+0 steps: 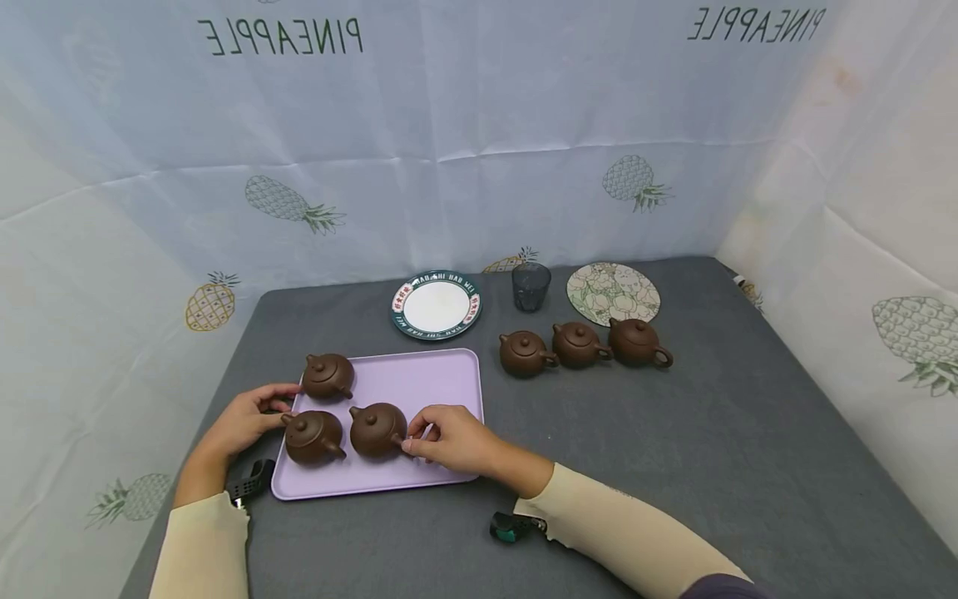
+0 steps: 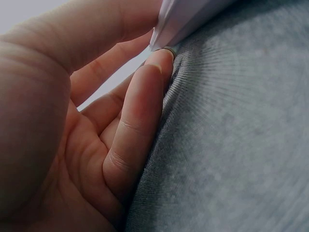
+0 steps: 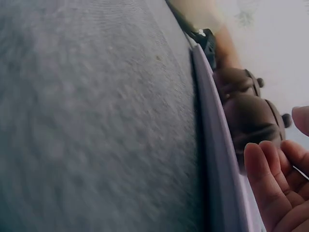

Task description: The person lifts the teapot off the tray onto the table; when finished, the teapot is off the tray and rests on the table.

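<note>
Your head cam's up high on the near side of the tray (image 1: 419,383), facing forward and down, far back enough to fit the tray whole. Your left wrist cam is super close, down by the tray's left edge. Your right one's low off its near edge, looking left along it; head shares that rim plus two teapots (image 3: 253,113).

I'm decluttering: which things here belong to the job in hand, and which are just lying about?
Likely job:
tray, at the left hand
teapots on it, one at the right hand
probably the row of teapots to its right

Likely lying about:
plate
glass
round mat
</note>
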The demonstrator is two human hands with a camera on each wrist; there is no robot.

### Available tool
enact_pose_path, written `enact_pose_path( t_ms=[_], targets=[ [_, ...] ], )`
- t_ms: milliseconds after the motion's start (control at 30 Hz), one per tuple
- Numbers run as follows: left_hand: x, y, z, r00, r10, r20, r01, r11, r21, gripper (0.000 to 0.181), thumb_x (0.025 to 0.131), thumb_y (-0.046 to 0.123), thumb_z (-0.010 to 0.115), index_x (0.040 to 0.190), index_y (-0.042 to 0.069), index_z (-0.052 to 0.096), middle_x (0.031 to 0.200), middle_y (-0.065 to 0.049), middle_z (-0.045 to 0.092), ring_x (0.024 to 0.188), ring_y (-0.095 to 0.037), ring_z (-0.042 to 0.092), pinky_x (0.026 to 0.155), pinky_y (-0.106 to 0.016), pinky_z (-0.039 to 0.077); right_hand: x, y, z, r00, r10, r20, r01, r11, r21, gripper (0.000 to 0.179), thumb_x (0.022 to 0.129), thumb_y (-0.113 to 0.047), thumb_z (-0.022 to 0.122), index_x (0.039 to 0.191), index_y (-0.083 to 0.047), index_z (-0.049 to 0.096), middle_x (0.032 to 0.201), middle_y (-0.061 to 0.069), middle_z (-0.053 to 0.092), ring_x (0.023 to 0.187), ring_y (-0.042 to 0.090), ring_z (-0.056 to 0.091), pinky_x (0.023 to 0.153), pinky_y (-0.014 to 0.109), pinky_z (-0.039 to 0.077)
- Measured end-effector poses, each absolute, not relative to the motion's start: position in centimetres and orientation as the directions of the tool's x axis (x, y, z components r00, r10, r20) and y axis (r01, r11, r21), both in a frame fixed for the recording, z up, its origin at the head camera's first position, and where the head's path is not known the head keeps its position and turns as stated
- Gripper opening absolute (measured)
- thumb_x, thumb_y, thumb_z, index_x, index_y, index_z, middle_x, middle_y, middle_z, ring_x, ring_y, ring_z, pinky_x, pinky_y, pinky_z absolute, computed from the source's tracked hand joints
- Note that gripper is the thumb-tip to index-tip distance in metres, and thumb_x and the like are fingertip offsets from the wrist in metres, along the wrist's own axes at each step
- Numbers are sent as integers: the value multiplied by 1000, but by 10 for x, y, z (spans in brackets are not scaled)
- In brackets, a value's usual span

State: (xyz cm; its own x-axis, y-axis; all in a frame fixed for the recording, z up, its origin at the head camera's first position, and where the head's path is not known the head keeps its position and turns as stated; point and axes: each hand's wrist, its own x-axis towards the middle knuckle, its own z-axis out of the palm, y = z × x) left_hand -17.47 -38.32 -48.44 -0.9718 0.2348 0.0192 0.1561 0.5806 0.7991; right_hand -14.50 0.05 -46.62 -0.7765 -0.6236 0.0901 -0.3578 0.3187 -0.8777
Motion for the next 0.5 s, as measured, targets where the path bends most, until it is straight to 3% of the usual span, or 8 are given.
enact_pose_path(
  t_ms=[500],
  targets=[
    [-173,-382,-484,-972,233,16,149,567,810,45,83,1,72,124,-10,57,86,-10,66,80,-6,58,69,-19,43,-141,-13,-481,-793,-608,29,-288,334,-897,8,93,-18,68,88,-12,66,63,-8,59,54,4,57,51,21,43]
  ],
)
